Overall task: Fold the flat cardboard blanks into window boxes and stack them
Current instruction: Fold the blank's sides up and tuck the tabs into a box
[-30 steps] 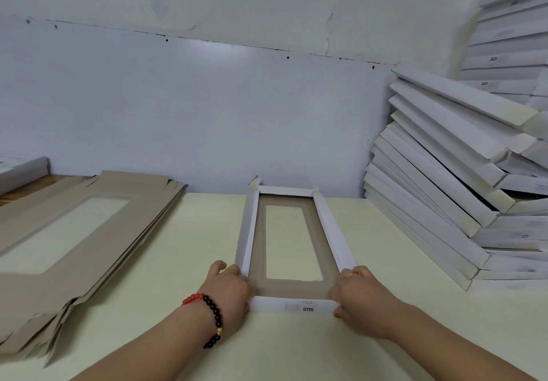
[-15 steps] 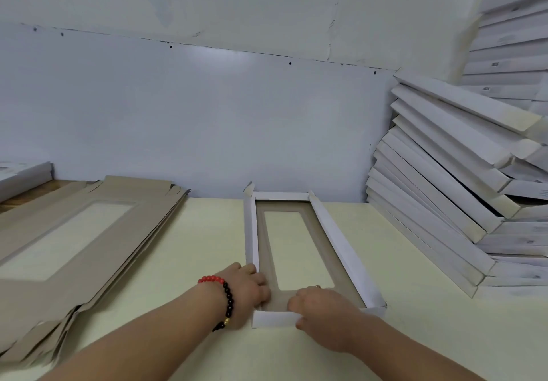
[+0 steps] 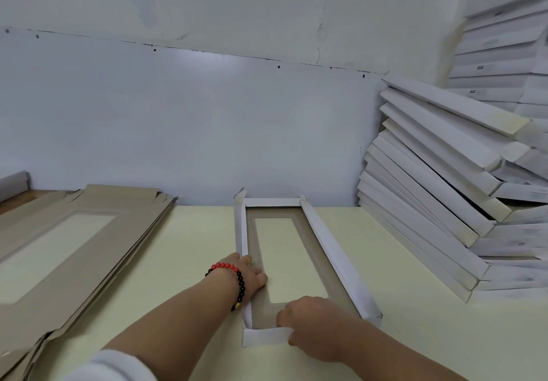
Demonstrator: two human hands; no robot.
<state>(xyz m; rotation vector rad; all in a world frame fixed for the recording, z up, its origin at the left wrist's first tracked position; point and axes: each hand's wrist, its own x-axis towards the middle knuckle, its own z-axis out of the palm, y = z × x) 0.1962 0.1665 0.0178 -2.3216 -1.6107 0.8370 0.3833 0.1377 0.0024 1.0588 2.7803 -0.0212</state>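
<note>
Two hands on box (image 3: 278,262): left hand (image 3: 247,277) pressing flat to steady side wall; right hand (image 3: 308,326) pinching near flap upright.

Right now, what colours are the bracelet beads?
Red and black, on the left wrist bracelet; head view.

Half-folded box (image 3: 299,265) on table (image 3: 192,247), long walls up, window facing down; left hand (image 3: 250,277) lies over left wall, fingers inside; right hand (image 3: 311,321) grips near end flap (image 3: 265,336); flat blanks (image 3: 74,232) piled left; finished boxes (image 3: 444,188) stacked, leaning, at right against wall (image 3: 207,114)
</note>
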